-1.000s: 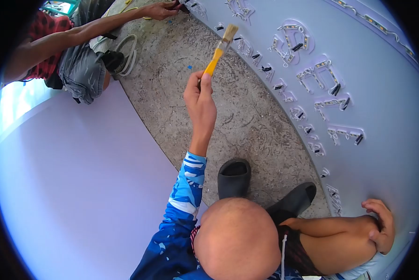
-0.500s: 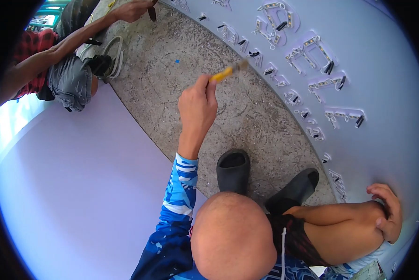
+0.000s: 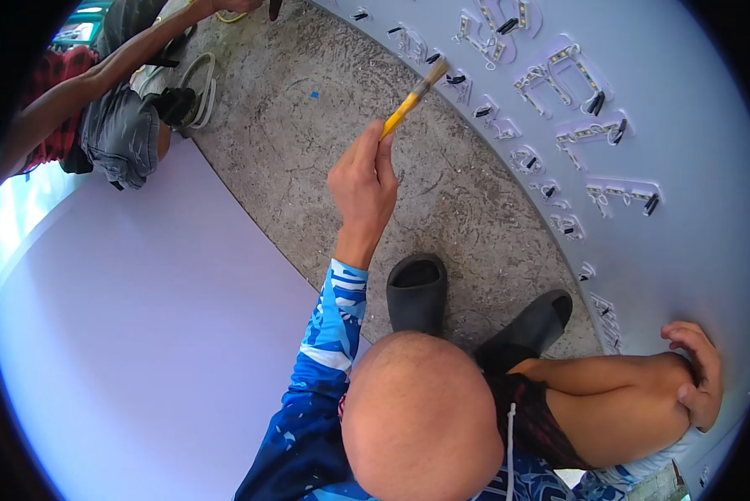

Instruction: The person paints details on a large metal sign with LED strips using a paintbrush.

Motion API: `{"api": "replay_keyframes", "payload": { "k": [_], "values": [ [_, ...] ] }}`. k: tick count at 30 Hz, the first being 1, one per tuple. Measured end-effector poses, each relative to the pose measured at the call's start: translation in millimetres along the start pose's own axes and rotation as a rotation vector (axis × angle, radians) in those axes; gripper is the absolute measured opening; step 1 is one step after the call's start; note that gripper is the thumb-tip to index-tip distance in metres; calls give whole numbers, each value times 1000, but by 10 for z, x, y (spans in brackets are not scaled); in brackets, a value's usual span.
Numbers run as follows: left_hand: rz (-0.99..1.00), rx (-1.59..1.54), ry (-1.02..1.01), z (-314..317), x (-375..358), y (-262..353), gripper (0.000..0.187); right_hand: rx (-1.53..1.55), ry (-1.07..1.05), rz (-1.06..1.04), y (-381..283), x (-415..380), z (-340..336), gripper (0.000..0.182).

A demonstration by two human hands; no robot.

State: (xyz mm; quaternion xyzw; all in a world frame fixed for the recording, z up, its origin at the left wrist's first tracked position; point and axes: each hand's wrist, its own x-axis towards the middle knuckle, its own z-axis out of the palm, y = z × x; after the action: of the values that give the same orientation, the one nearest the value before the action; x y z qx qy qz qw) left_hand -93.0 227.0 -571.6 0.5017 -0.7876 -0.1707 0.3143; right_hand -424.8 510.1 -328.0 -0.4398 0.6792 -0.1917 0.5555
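Observation:
My left hand (image 3: 363,185) is closed around the yellow handle of a paintbrush (image 3: 408,104). The bristles point up and right, over the edge of a pale panel (image 3: 684,108) beside a row of small letter shapes. I cannot tell whether they touch it. Larger letter shapes with light strips, white wires and black pieces, such as one (image 3: 621,196) at the right, stand on the panel. My right hand (image 3: 699,371) rests on my bent right knee, thumb and fingers apart, with no tool visible in it.
A second pale panel (image 3: 141,309) lies at the left. Rough concrete floor (image 3: 308,159) runs between the panels, with my dark sandals (image 3: 417,301) on it. At the upper left, a person in a red checked top (image 3: 53,75) reaches an arm toward the top edge.
My left hand has shifted slightly up and right, and the brush has tilted more upright. The other person's hand has moved up, partly out of view. The view has shifted slightly.

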Motion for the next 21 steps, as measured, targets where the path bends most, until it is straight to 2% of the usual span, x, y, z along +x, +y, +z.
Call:
{"api": "replay_keyframes", "payload": {
  "k": [2,4,6,10,12,13,15,16,18,21],
  "values": [
    [12,-79,38,42,11,22,15,25,128,22,-18,18,60,71],
    [26,-163,68,77,0,1,14,17,76,31,-38,19,23,71],
    [44,64,-126,132,-54,-88,13,10,32,43,-47,16,3,72],
    [15,134,-153,51,-121,-91,13,13,39,55,-60,17,2,73],
    [-173,-78,17,-60,-168,40,17,22,36,82,-62,26,1,74],
    [-175,-82,14,-47,-165,78,17,22,35,86,-63,27,2,74],
    [45,-192,90,-3,-156,146,17,19,31,84,-65,34,-5,74],
    [44,-190,92,44,-175,139,17,23,24,80,-66,39,-9,75],
    [63,93,-215,146,-207,98,15,28,19,72,-56,32,-3,75],
    [36,61,-178,56,-213,86,16,51,51,58,-30,-6,12,74]
  ]
}}
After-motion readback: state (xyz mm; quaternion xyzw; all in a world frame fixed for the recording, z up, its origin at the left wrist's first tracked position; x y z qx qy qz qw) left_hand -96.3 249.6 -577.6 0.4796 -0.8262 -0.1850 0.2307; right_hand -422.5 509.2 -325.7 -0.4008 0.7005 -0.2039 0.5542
